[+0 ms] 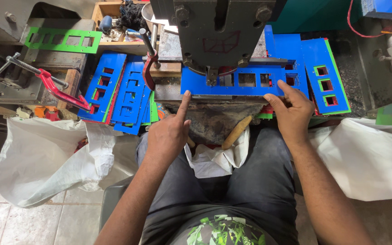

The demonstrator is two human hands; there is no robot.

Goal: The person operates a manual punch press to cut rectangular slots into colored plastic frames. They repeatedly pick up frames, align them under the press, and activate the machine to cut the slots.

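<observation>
- Lap in dark trousers (232,181) sits nearest us, with a green-printed shirt hem below it, cut off by the frame edge.
- Left hand (171,134), below the press head (221,31): index finger out straight, tip pressing the near edge of the blue strip (232,81), other fingers curled. We judge it steadies that end.
- Right hand (291,111), down-right of the press head: fingers spread flat over the strip's right end, thumb at its near edge, seemingly keeping it level and aligned.
- Blue strip lies across the bed right under the press head, with rectangular cutouts visible.
- Left of the press head: stack of blue panels (123,93), red clamp (57,90), green panel (62,40).
- Right of it: more blue-and-green panels (327,79).
- White sacks (46,159) flank the lap.
- Hidden: the punch tool and the strip's middle beneath the head; we cannot tell what the wooden handle (237,132) belongs to.
</observation>
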